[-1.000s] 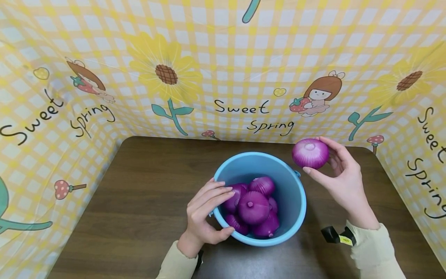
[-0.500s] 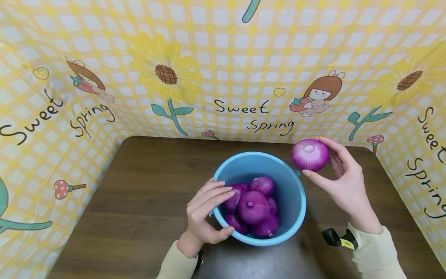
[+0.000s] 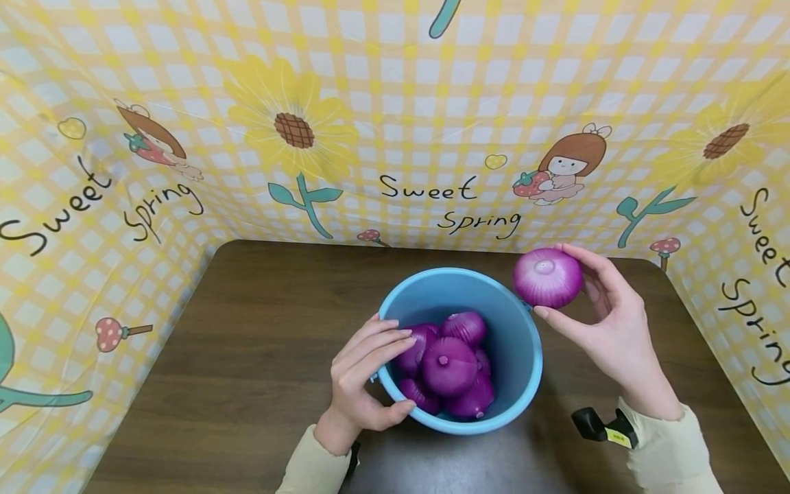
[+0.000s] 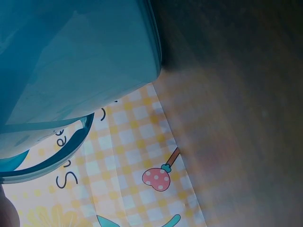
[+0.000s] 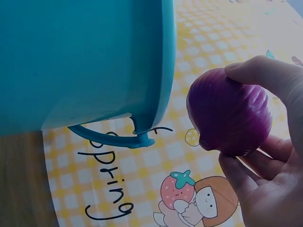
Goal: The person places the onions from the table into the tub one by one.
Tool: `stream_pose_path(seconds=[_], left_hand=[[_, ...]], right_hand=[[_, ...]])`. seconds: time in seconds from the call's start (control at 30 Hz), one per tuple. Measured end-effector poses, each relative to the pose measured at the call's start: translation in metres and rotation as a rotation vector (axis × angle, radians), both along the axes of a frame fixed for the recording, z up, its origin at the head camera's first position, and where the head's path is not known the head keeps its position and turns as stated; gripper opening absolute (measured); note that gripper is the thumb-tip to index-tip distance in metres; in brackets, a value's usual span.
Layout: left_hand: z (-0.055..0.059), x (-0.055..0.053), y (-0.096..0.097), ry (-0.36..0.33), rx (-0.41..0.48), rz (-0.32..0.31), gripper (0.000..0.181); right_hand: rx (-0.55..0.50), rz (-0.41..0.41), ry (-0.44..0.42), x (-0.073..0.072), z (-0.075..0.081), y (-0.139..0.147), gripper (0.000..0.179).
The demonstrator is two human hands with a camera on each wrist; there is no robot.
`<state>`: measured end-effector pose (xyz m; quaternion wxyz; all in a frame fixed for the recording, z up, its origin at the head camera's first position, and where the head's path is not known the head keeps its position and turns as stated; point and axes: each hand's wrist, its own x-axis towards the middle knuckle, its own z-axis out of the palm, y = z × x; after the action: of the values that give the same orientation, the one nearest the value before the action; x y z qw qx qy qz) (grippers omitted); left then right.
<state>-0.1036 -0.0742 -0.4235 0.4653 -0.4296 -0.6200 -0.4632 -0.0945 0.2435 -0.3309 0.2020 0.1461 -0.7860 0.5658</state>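
Note:
A light-blue bucket (image 3: 513, 370) stands on the table with several red onions (image 3: 449, 367) heaped inside. My left hand (image 3: 358, 387) grips its left rim, fingers over the edge and thumb at the near side. Up beyond the bucket's right rim, my right hand (image 3: 617, 333) holds another red onion (image 3: 548, 278) between thumb and fingers, its pale root end facing the head camera. In the right wrist view that onion (image 5: 229, 113) is beside the bucket wall (image 5: 85, 61), apart from it. The left wrist view is mostly bucket side (image 4: 85, 61); a fingertip shows at its lower left corner.
A dark brown wooden table (image 3: 265, 357) lies under the bucket. Yellow checked cloth (image 3: 395, 103) with printed flowers and lettering rises at the back and both sides. The bucket's handle (image 5: 109, 138) hangs against its outside. A black strap device (image 3: 601, 425) sits at the right wrist.
My right hand with the red onion has shifted slightly left and down, closer to the bucket's rim. The left hand, the bucket and the onions inside it have stayed in place.

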Motion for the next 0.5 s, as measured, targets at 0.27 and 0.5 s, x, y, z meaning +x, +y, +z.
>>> stream_pose_path(seconds=[0.27,0.5], left_hand=[[0.000,0.000,0.000,-0.005,0.000,0.000,0.060],[-0.001,0.000,0.000,-0.005,0.000,-0.003,0.060]], right_hand=[[0.006,0.028,0.014,0.004,0.002,-0.002,0.089],[0.055,0.020,-0.021,0.011,0.009,-0.007,0.090]])
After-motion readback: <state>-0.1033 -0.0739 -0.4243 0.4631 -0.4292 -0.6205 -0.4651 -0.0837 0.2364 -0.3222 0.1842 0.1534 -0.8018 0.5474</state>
